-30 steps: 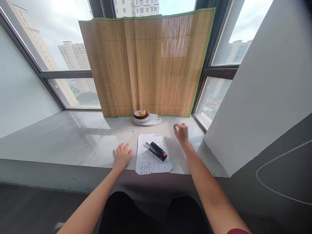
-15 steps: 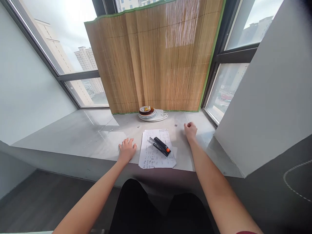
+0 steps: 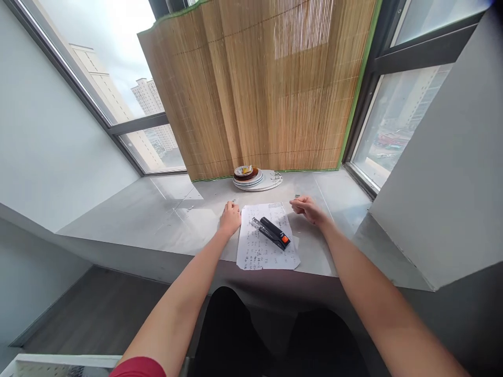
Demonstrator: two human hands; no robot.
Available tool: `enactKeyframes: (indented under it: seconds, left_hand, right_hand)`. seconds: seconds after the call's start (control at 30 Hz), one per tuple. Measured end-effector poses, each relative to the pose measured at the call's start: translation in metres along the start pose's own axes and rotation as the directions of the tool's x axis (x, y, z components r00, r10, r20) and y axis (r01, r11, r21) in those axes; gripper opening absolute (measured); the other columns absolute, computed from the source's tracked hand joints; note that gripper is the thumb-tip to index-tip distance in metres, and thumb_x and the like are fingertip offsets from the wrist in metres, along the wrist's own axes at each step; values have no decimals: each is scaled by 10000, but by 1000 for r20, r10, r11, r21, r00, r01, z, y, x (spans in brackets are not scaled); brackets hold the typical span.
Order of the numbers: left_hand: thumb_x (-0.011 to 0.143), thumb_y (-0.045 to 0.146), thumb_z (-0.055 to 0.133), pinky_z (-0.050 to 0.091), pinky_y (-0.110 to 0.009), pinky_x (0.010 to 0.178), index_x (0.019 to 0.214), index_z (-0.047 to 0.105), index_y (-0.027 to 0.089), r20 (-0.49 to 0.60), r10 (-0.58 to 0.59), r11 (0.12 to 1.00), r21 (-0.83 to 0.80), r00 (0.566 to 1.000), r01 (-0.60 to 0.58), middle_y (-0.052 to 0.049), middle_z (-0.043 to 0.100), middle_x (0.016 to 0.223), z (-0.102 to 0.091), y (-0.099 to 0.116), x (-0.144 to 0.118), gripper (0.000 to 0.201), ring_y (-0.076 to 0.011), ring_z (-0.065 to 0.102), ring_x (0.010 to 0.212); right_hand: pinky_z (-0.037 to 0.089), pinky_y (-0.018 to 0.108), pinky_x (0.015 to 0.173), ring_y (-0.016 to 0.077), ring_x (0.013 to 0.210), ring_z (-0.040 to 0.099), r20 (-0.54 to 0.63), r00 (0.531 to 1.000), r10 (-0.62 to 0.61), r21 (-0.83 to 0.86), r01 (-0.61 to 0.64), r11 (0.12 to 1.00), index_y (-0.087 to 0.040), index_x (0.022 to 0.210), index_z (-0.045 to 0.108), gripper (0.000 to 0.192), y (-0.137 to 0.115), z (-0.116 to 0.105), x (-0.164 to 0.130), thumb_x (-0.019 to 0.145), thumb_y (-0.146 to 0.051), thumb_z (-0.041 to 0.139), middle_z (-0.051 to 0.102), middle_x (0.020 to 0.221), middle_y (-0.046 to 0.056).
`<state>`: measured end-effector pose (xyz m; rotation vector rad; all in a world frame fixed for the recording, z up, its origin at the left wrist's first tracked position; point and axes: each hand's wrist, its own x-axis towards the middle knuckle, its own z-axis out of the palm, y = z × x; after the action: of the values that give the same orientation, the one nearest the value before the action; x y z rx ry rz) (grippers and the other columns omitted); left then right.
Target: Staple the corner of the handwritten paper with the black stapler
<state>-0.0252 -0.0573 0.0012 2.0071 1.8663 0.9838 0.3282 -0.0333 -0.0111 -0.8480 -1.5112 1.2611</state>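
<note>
My left hand (image 3: 230,215) rests palm down on the windowsill, beside the upper left edge of a handwritten sheet of paper (image 3: 251,255). Its fingers lie on the surface, touching or just short of a tiny dark piece (image 3: 234,200). To the right of the paper, my right hand (image 3: 309,209) has its fingers curled and the fingertips pinched together; whatever may be between them is too small to make out. Another tiny dark strip (image 3: 297,196) lies just beyond that hand. A black stapler (image 3: 275,232) with an orange mark lies opened out on the paper, touched by neither hand.
Behind the paper, stacked plates (image 3: 248,180) stand beside an oval white plate (image 3: 273,180). A bamboo blind (image 3: 255,104) hangs at the back of the sill (image 3: 165,225). Windows and walls flank both sides. A white-rimmed container (image 3: 66,360) is at lower left.
My left hand has moved right and forward to the paper's edge, its fingers drawing closer together. My right hand has come left toward the paper. The whole view has shifted slightly.
</note>
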Motion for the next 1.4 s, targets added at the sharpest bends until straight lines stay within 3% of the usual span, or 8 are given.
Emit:
enactKeyframes:
  seconds: [0.2,0.53,0.7,0.83,0.93,1.1,1.27,1.4]
  left_hand:
    - [928,65,613,144,-458,1397,1161,730,217,-59,-146,964,-235,987,129,-155,560,1629,17,-6,34,302,-331,373,1626]
    - [1001,55,569,413,-493,1200,940,644,232,-42,-117,992,42,992,119,-130,693,1179,2,-2,-6,202,-333,583,1289]
    - [1010,11,506,537,-437,909,1010,650,231,-80,143,964,238,987,-120,-123,680,1051,-2,-14,-42,263,-327,610,1046]
    - [1051,25,472,553,-422,869,1087,663,211,-170,478,863,271,862,-425,-138,663,1109,0,-10,-60,269,-306,609,1035]
    - [1072,19,436,570,-384,863,1107,664,207,-129,620,778,224,774,-587,-119,649,1119,4,-3,-60,297,-262,638,1027]
    - [1109,88,454,586,-292,741,1132,673,199,-33,656,754,54,754,-654,-97,638,1146,7,-2,-52,246,-190,685,930]
    - [1113,179,563,635,-347,875,1188,694,212,-40,683,726,-70,730,-684,-109,653,1198,5,-5,-51,155,-220,714,1066]
    - [1105,122,507,638,-366,910,1151,724,232,-15,682,724,-127,731,-678,-102,664,1216,5,-6,-51,248,-213,720,1074]
  right_hand:
    - [107,309,577,83,562,154,249,963,100,-130,-69,989,-255,481,334,726,3,3,-1,788,-673,842,245,542,-76]
    - [123,310,561,83,555,173,328,943,56,-132,-12,991,-233,529,318,741,10,-4,6,880,-651,820,255,545,-78]
    - [120,312,562,94,570,159,306,951,48,-163,2,987,-238,544,332,741,8,-2,4,900,-691,799,239,569,-75]
    - [160,306,597,111,609,193,322,946,-37,-135,85,987,-232,573,349,733,1,11,2,917,-718,776,244,622,-69]
    - [291,294,686,153,742,370,428,875,-227,22,241,970,-203,770,610,669,-6,34,1,784,-833,837,441,786,-26]
    - [381,360,943,226,1015,454,680,654,-331,6,447,894,-212,1059,837,712,-17,60,-1,780,-866,822,463,1036,34]
    - [401,372,996,227,1041,466,705,639,-307,-25,455,890,-199,872,812,553,-19,60,-1,837,-749,860,445,1047,33]
    - [436,376,968,230,1030,480,693,666,-277,-79,451,889,-219,1022,804,582,-20,60,-3,833,-768,854,468,1065,36]
